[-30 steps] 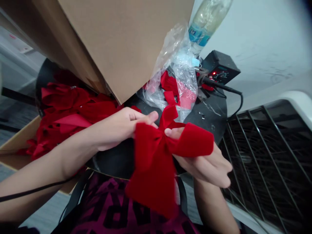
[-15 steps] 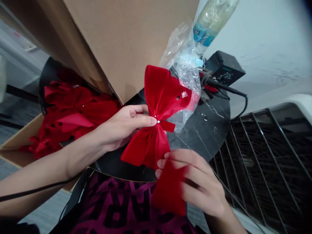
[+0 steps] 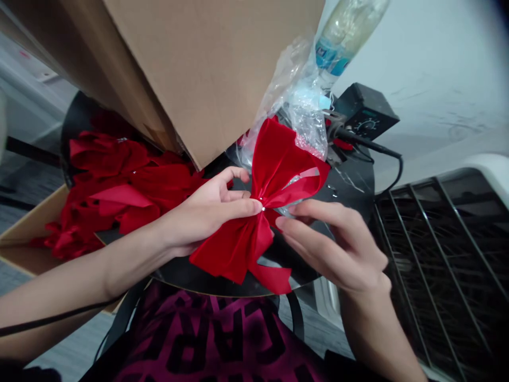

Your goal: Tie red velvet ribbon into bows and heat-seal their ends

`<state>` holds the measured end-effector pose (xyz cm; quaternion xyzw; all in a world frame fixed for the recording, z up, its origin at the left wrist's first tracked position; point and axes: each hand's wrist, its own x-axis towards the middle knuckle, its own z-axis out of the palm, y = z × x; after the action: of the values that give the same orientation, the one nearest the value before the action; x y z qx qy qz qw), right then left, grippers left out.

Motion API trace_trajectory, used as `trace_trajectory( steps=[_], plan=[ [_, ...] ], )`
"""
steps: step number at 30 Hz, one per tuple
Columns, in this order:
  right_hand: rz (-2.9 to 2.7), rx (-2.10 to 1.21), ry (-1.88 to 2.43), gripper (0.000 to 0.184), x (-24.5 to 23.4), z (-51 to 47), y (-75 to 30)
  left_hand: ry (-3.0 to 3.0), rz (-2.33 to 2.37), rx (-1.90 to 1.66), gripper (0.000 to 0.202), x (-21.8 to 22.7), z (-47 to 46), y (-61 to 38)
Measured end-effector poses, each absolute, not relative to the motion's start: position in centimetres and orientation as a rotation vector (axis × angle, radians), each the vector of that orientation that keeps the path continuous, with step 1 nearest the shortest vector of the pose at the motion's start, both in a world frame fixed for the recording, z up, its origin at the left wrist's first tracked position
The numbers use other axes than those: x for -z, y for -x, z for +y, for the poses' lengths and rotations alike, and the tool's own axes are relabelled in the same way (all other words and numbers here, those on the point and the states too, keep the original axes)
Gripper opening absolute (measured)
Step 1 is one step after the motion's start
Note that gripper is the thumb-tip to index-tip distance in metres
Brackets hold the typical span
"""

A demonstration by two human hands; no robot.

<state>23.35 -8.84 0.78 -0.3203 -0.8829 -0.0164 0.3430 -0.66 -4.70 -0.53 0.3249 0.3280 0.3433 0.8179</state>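
Red bow (image 3: 234, 246), one, sits above the black tabletop (image 3: 191, 278), pinched at its knot by the left hand (image 3: 207, 215); the right hand (image 3: 338, 246), fingers (image 3: 318, 209) spread, rests just beside it. Several bows (image 3: 119, 175) heap at 10 o'clock, one plastic bag (image 3: 302, 106) at 12, one bottle (image 3: 342, 37) at 1.

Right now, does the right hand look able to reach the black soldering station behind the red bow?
Probably yes: the right hand sits beside the red velvet bow, and mostly bare black tabletop lies between it and the soldering station; nothing blocks that side.
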Motion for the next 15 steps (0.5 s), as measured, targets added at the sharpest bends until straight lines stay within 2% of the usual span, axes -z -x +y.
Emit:
trace_trajectory(
  steps=[3, 6, 11, 15],
  plan=[
    [-2.389, 0.005, 0.666, 0.039, -0.6, -8.1, -23.0, -0.749, 0.732, -0.714, 0.041, 0.6, -4.7, 1.0],
    [-2.515, 0.161, 0.551, 0.028, -1.2, -8.0, -22.7, -0.842, 0.763, -0.668, 0.047, 0.6, -4.6, 1.3],
    [-2.656, 0.306, 0.679, 0.025, -1.8, -8.2, -21.8, -0.947, 0.845, -0.577, 0.058, 0.5, -4.2, 1.4],
    [-2.718, 0.237, 0.691, 0.023, -2.0, -7.7, -21.4, -1.025, 0.85, -0.514, 0.058, 0.8, -4.1, 1.6]
  ],
)
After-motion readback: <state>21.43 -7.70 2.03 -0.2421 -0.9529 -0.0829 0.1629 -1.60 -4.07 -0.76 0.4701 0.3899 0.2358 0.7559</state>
